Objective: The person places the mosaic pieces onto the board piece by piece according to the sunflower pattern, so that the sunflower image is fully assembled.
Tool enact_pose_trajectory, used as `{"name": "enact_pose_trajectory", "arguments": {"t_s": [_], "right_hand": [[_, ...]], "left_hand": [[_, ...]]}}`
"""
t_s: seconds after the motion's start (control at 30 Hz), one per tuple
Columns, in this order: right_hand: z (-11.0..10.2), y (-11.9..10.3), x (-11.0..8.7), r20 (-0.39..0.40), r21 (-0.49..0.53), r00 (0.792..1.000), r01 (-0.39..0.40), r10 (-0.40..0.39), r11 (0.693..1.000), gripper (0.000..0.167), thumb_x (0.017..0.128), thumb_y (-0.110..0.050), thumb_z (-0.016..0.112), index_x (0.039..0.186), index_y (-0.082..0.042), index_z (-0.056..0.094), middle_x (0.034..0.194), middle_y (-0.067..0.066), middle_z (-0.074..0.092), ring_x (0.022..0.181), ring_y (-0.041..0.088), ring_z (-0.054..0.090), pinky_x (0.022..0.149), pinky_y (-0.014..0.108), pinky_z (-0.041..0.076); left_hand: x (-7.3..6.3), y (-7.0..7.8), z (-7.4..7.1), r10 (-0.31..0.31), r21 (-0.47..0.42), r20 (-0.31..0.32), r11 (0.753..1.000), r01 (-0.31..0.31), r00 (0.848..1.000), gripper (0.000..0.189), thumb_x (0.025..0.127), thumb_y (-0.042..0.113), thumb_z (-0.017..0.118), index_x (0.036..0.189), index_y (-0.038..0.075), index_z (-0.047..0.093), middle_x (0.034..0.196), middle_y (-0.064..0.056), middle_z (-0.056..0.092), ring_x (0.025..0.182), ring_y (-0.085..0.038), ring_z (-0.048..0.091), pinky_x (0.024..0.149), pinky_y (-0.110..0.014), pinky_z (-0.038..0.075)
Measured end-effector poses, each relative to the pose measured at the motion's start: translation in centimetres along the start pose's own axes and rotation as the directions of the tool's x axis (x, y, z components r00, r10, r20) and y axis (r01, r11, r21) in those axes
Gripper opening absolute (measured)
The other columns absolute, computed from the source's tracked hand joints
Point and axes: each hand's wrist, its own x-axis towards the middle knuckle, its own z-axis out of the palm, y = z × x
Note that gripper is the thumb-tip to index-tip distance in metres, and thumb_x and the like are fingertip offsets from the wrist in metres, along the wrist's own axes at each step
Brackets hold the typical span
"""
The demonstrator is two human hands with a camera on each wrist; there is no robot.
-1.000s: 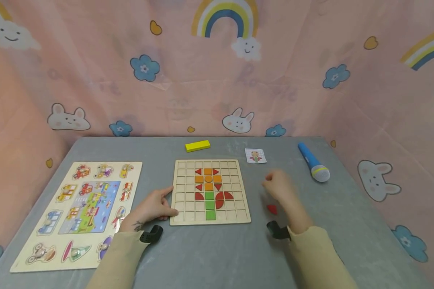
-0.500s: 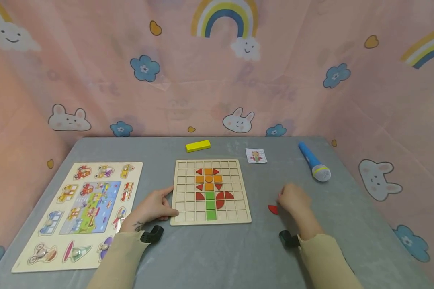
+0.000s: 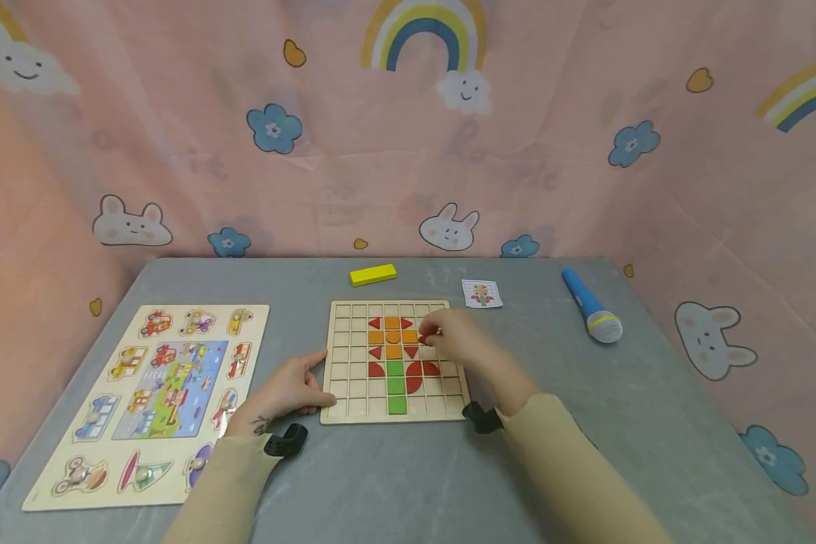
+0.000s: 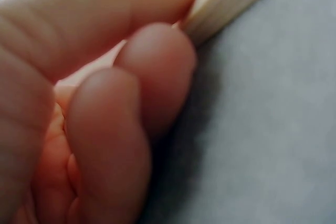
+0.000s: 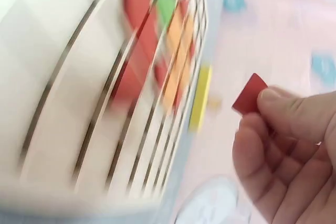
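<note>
A wooden grid board lies mid-table with green squares, orange pieces, and red triangles and quarter circles set in its cells. My left hand grips its left side, thumb on the near corner and index finger at the edge. In the left wrist view, curled fingers meet the board's wooden edge. My right hand is over the board's right part. Between thumb and fingers it pinches a small red quarter-circle tile, held up off the grid.
Left stands a wooden vehicle puzzle, its near right corner under the left sleeve. Behind the board lie a yellow block and a small pattern card. A blue toy microphone is at the back right. A pink printed cloth rises behind the table.
My right hand has moved left from the table onto the board's right side, a red tile now showing in its fingers. The loose red piece on the table is out of sight. Left hand is still.
</note>
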Motion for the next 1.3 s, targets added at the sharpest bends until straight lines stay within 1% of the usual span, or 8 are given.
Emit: {"name": "enact_pose_trajectory", "arguments": {"t_s": [0.1, 0.2, 0.43, 0.6, 0.8, 1.03, 1.17, 1.3], "right_hand": [[1.4, -2.8, 1.4, 0.072, 0.037, 0.988, 0.131, -0.134, 0.991, 0.010, 0.085, -0.002, 0.063, 0.092, -0.006, 0.069, 0.088, 0.004, 0.066, 0.078, 0.016, 0.055, 0.072, 0.030, 0.048], [3.0, -4.6, 2.5, 0.139, 0.046, 0.972, 0.187, -0.192, 0.981, 0.006, 0.083, -0.004, 0.066, 0.084, -0.009, 0.068, 0.084, 0.001, 0.065, 0.075, 0.014, 0.054, 0.069, 0.028, 0.046], [5.6, -5.6, 4.4, 0.229, -0.022, 0.954, 0.203, -0.193, 0.979, 0.011, 0.080, -0.006, 0.070, 0.074, -0.014, 0.066, 0.076, -0.005, 0.061, 0.072, 0.011, 0.051, 0.070, 0.023, 0.044], [6.3, -5.6, 4.8, 0.247, -0.056, 0.953, 0.195, -0.176, 0.979, 0.011, 0.080, -0.008, 0.071, 0.073, -0.015, 0.068, 0.073, -0.007, 0.060, 0.069, 0.010, 0.050, 0.064, 0.021, 0.042], [6.6, -6.0, 4.8, 0.265, -0.187, 0.948, 0.231, -0.178, 0.955, 0.010, 0.081, -0.014, 0.070, 0.073, -0.020, 0.069, 0.075, -0.009, 0.061, 0.071, 0.009, 0.052, 0.062, 0.024, 0.043], [6.8, -6.3, 4.5, 0.253, -0.307, 0.953, 0.243, -0.167, 0.920, 0.010, 0.085, -0.015, 0.066, 0.086, -0.021, 0.074, 0.086, -0.008, 0.065, 0.077, 0.008, 0.055, 0.062, 0.026, 0.045], [6.0, -6.1, 3.6, 0.196, -0.241, 0.969, 0.194, -0.148, 0.951, 0.015, 0.086, -0.015, 0.065, 0.098, -0.017, 0.073, 0.095, -0.004, 0.067, 0.080, 0.010, 0.057, 0.067, 0.026, 0.047], [3.7, -5.2, 1.8, 0.068, -0.120, 0.995, 0.077, -0.070, 0.990, 0.019, 0.086, -0.013, 0.063, 0.103, -0.011, 0.071, 0.097, 0.001, 0.066, 0.082, 0.014, 0.057, 0.071, 0.030, 0.047]], "left_hand": [[0.0, 0.1, 0.0, 0.003, -0.001, -0.001, 1.000, -0.003, 1.000, 0.093, 0.071, 0.012, 0.078, 0.146, 0.003, 0.024, 0.056, -0.003, 0.058, 0.041, -0.010, 0.047, 0.045, -0.028, 0.044], [0.0, 0.1, 0.0, 0.003, 0.004, -0.002, 1.000, -0.003, 1.000, 0.093, 0.071, 0.012, 0.078, 0.146, 0.002, 0.025, 0.055, -0.003, 0.058, 0.041, -0.010, 0.046, 0.045, -0.028, 0.043], [0.1, 0.0, 0.0, -0.002, 0.005, 0.007, 1.000, 0.002, 1.000, 0.092, 0.071, 0.011, 0.078, 0.146, 0.003, 0.025, 0.054, -0.001, 0.057, 0.041, -0.009, 0.046, 0.045, -0.027, 0.043], [0.1, 0.1, 0.0, 0.001, -0.003, 0.014, 1.000, -0.001, 1.000, 0.092, 0.072, 0.011, 0.077, 0.147, 0.004, 0.024, 0.053, -0.001, 0.056, 0.041, -0.009, 0.045, 0.045, -0.026, 0.042], [0.0, 0.1, -0.1, 0.006, -0.004, 0.018, 1.000, -0.006, 1.000, 0.092, 0.072, 0.011, 0.077, 0.147, 0.003, 0.023, 0.053, -0.001, 0.056, 0.041, -0.009, 0.046, 0.045, -0.026, 0.043], [0.0, 0.2, -0.1, 0.009, -0.012, 0.005, 1.000, -0.009, 1.000, 0.092, 0.071, 0.010, 0.078, 0.146, 0.001, 0.024, 0.054, -0.001, 0.057, 0.041, -0.009, 0.046, 0.044, -0.028, 0.042], [-0.1, 0.2, -0.1, -0.001, -0.011, 0.008, 1.000, 0.001, 1.000, 0.092, 0.071, 0.010, 0.078, 0.146, 0.001, 0.024, 0.054, -0.002, 0.057, 0.041, -0.009, 0.046, 0.045, -0.028, 0.043], [0.0, 0.2, -0.1, -0.001, -0.012, 0.015, 1.000, 0.001, 1.000, 0.093, 0.072, 0.010, 0.077, 0.146, 0.001, 0.022, 0.054, -0.002, 0.058, 0.040, -0.008, 0.046, 0.044, -0.027, 0.043]]}}
